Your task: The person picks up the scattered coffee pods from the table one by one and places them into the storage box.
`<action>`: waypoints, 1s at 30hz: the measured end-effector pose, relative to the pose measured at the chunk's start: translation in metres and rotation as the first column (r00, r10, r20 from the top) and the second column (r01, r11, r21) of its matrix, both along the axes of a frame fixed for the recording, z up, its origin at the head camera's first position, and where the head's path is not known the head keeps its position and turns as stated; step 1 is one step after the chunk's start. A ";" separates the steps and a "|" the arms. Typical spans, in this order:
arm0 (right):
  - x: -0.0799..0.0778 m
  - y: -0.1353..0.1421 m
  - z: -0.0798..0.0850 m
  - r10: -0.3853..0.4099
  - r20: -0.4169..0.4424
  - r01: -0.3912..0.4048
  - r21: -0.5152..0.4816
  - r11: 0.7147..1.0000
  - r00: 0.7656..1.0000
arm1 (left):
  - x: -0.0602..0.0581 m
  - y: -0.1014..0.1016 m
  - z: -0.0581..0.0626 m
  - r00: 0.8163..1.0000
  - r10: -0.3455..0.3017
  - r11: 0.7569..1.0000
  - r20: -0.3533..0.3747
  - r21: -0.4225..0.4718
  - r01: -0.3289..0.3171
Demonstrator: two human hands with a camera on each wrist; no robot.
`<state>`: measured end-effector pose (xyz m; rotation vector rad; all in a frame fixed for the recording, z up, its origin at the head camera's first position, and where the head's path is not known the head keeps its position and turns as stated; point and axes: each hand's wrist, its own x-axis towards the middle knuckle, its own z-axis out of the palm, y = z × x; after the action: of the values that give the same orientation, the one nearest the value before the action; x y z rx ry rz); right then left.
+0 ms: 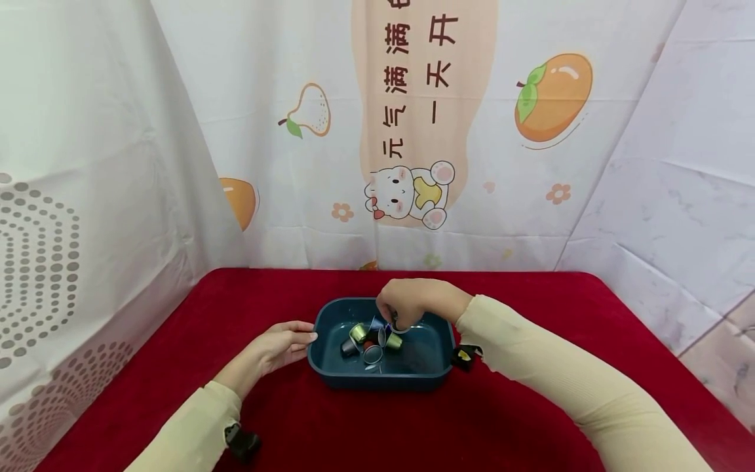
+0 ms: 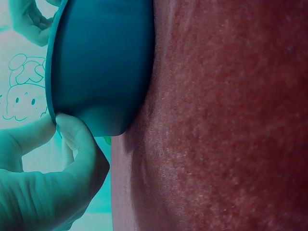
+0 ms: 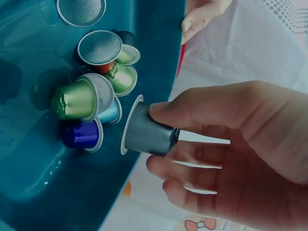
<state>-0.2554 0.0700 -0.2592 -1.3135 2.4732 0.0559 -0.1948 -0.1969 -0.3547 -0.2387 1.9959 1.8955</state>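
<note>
A dark teal plastic basin stands on the red cloth, with several coffee capsules in its left and middle part. My left hand pinches the basin's left rim between thumb and fingers, clearest in the left wrist view. Over the basin, my right hand holds a dark grey coffee capsule between thumb and fingers, its foil lid facing the pile. Below it lie a green capsule, a dark blue capsule and a light blue capsule. A silver lid hides most of a reddish capsule.
Red cloth covers the table around the basin. A white printed curtain hangs behind it, with more sheets at both sides. Black wrist-camera mounts sit by both sleeves; the right one is close to the basin's right end.
</note>
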 end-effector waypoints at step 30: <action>-0.006 0.032 -0.010 -0.076 -0.005 0.076 -0.009 0.997 0.997 | 0.003 0.000 0.000 1.000 -0.006 1.000 -0.020 0.005 0.006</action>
<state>-0.2610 0.1016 -0.2694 -1.2227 2.5284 0.0302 -0.1921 -0.1967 -0.3546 -0.2127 2.0019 1.9064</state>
